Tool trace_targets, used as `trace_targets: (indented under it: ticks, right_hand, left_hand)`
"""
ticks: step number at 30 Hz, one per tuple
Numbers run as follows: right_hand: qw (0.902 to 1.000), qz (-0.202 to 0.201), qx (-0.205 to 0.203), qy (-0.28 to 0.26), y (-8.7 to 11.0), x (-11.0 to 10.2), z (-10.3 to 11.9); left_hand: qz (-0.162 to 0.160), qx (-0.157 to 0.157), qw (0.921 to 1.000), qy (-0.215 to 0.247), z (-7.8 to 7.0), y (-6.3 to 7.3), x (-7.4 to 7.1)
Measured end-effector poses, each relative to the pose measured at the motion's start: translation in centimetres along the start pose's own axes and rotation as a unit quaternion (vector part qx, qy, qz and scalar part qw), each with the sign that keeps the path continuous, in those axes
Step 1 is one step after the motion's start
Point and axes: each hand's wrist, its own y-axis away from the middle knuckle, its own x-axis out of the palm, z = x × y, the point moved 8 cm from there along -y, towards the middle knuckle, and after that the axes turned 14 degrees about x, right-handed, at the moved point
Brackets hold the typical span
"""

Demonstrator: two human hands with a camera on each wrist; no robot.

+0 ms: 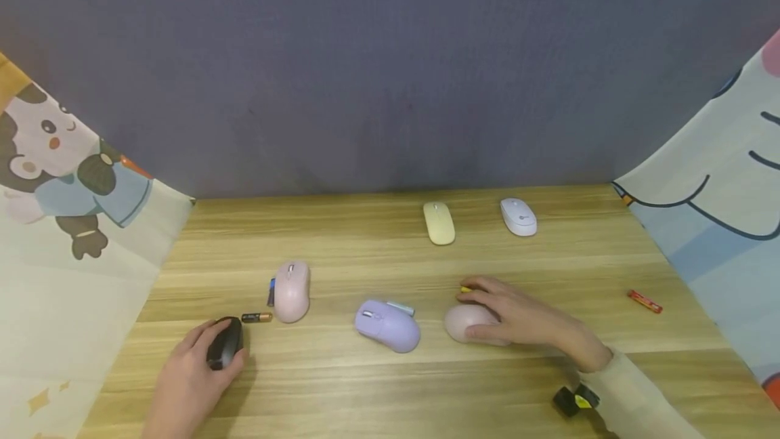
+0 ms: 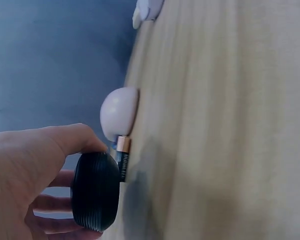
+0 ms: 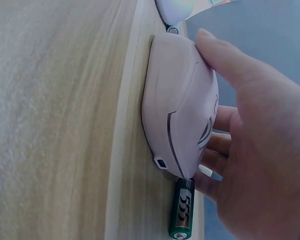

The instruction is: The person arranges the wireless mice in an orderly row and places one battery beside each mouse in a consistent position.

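Note:
My left hand [image 1: 193, 371] grips a black computer mouse [image 1: 225, 343], with the thumb on one side and fingers on the other; in the left wrist view the mouse [image 2: 96, 192] looks tilted, beside a black-and-copper battery [image 2: 123, 159]. My right hand [image 1: 514, 310] holds a pale pink mouse [image 1: 466, 321], thumb on the near side and fingers over the far side. A yellow item [image 1: 466, 289] shows at its fingertips. In the right wrist view a green battery [image 3: 182, 210] marked 555 lies at the end of the pink mouse [image 3: 177, 105]; the hand hides it in the head view.
Another pink mouse [image 1: 292, 292] stands beside a blue battery [image 1: 271, 292]. Between the hands, a lavender mouse [image 1: 388, 326] lies against a pale battery [image 1: 401, 307]. Farther back are a yellow mouse [image 1: 439, 223] and a white mouse [image 1: 518, 217]; a red battery [image 1: 644, 301] lies at right.

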Motion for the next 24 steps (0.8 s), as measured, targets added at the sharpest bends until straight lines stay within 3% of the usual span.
trace_targets:
  ticks: [8,14,24]
  right_hand:
    - [1.0000,0.003,0.004,-0.003,-0.1,0.1,0.0]
    - [0.9999,0.007,0.010,-0.007,-0.1,0.0,0.0]
    - [0.9998,0.010,0.014,-0.008,0.0,0.0,0.1]
  left_hand:
    - [-0.016,0.008,0.9998,-0.002,-0.7,-2.0,-0.7]
    - [-0.031,0.046,0.9984,0.013,-1.9,-4.2,-1.0]
    - [-0.015,0.078,0.9965,0.024,-2.8,-7.2,0.1]
